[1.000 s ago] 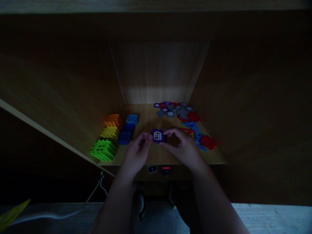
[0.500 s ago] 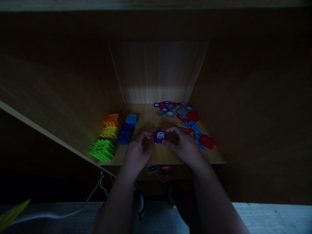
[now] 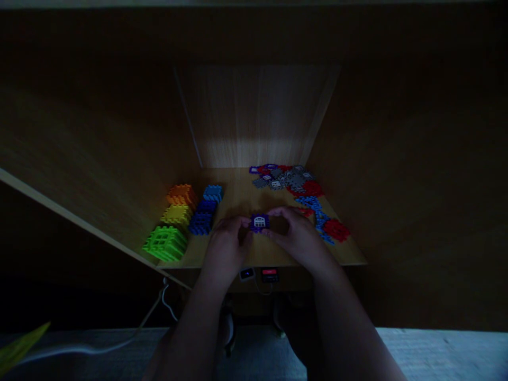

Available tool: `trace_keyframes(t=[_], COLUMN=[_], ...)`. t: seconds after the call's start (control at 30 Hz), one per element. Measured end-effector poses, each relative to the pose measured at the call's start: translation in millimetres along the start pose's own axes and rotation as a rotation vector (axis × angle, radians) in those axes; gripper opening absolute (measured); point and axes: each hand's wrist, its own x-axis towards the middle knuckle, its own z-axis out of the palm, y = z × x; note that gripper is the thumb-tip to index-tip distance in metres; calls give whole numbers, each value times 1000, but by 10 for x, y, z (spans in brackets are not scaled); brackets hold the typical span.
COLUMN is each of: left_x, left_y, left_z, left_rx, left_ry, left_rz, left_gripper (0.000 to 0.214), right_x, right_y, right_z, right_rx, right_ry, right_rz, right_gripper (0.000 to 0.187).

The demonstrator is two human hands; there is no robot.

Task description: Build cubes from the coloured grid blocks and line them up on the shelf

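Purple block [image 3: 259,222] with a white window sits between both hands over the surface [image 3: 238,196]. The left hand [image 3: 225,246] and right hand [image 3: 298,235] each keep a tight grip on it. Green block [image 3: 164,243] lies left, red pieces [image 3: 336,229] right.

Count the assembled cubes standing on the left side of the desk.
5, in two rows. Outer row: green cube nearest, yellow cube behind it, orange cube farthest. Inner row: dark blue cube near, lighter blue cube behind. Dim light may hide others.
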Motion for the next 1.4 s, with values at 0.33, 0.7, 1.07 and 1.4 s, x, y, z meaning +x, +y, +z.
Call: trace_keyframes(t=[0.33, 0.7, 1.07, 1.4], left_x=[-1, -7, -3, -9], left_y=[-7, -10, -16, -38], left_z=[10, 2, 2, 21], left_rx=[10, 34, 16, -1], left_ry=[-1, 1, 2, 11], left_rz=[18, 26, 43, 31], left_gripper=[20, 19, 19, 22], right_x=[-9, -11, -20, -21], right_y=[-9, -8, -27, -42], right_z=[-15, -26, -40, -39], right_rx=[-5, 2, -8, -17], right_ry=[-52, -51, -54, -65], right_rz=[14, 8, -7, 18], right_gripper=[29, 31, 29, 37])
